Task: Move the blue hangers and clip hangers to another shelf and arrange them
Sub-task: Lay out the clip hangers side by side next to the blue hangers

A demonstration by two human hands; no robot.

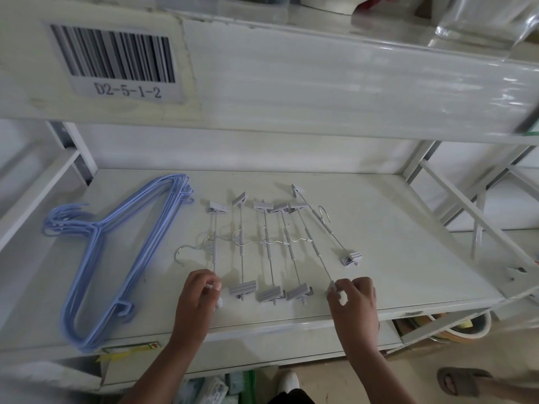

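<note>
A stack of blue hangers (pixel 116 252) lies flat on the left of the white shelf (pixel 393 243), hooks pointing left. To its right, several grey clip hangers (pixel 267 246) lie side by side in a row, their bars running front to back. My left hand (pixel 198 298) pinches the near clip of the leftmost clip hanger (pixel 215 243). My right hand (pixel 354 301) pinches the near clip of another clip hanger (pixel 313 249) further right. One more clip hanger (pixel 328 228) lies slanted at the right end of the row.
An upper shelf's edge with a barcode label (pixel 116 59) reading D2-5-1-2 hangs close overhead. Diagonal shelf braces (pixel 478 223) stand at the right. Below the shelf lie packaged goods and bowls (pixel 449 328). Another person's sandalled foot (pixel 463 380) is on the floor at the right.
</note>
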